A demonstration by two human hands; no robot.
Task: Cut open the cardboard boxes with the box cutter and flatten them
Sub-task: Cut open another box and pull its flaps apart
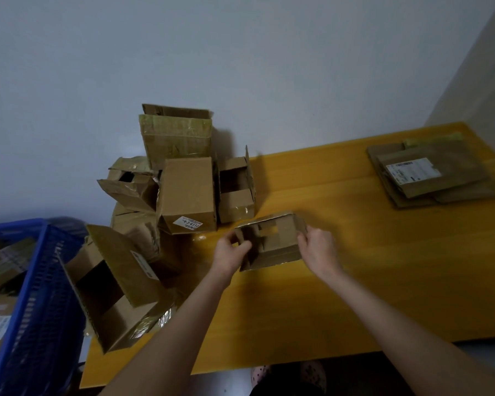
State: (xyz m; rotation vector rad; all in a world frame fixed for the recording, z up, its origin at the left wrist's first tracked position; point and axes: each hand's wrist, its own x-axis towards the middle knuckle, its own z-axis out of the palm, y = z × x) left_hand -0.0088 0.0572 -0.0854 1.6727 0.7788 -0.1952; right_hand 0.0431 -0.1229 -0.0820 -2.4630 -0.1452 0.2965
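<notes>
A small open cardboard box (pixel 275 247) sits on the yellow table (pixel 355 281), its open side facing me. My left hand (pixel 229 252) grips its left wall, fingers curled over the edge. My right hand (pixel 319 250) grips its right wall. Behind and left of it stands a pile of several cardboard boxes (pixel 186 192), some with flaps open. A stack of flattened cardboard (pixel 432 175) lies at the table's far right. No box cutter is in view.
A blue plastic crate (pixel 37 295) holding cardboard stands at the lower left beside the table. A large open box (pixel 112 287) leans at the table's left end. A grey wall runs behind the table.
</notes>
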